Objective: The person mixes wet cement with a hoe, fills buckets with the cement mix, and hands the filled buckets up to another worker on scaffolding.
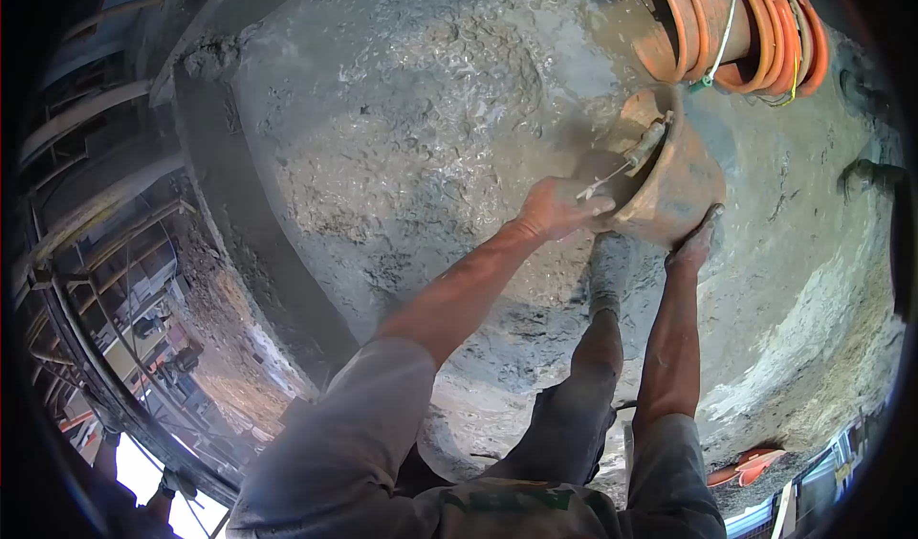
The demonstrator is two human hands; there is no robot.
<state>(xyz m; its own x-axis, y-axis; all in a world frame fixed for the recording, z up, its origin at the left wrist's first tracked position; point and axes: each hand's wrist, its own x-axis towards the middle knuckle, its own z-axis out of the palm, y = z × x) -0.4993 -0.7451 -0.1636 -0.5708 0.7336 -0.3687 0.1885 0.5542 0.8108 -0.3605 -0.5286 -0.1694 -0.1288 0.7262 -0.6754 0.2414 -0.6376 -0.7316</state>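
Note:
A worn orange bucket (684,190) is tilted on its side over wet grey concrete (402,147), its mouth facing left. A wire handle with a pale grip (648,144) crosses the mouth. My left hand (564,209) is closed at the lower rim, its fingers partly hidden and slightly blurred. At the base end, my right hand (696,241) grips the bucket's lower edge from below. Grey matter at the bucket's mouth is blurred, so I cannot tell how much is inside.
Several nested orange buckets (736,27) lie at the upper right. A smooth concrete strip (229,176) curves along the left, with scaffolding poles (86,348) beyond. My leg (598,343) stands in the concrete. An orange object (751,465) lies at lower right.

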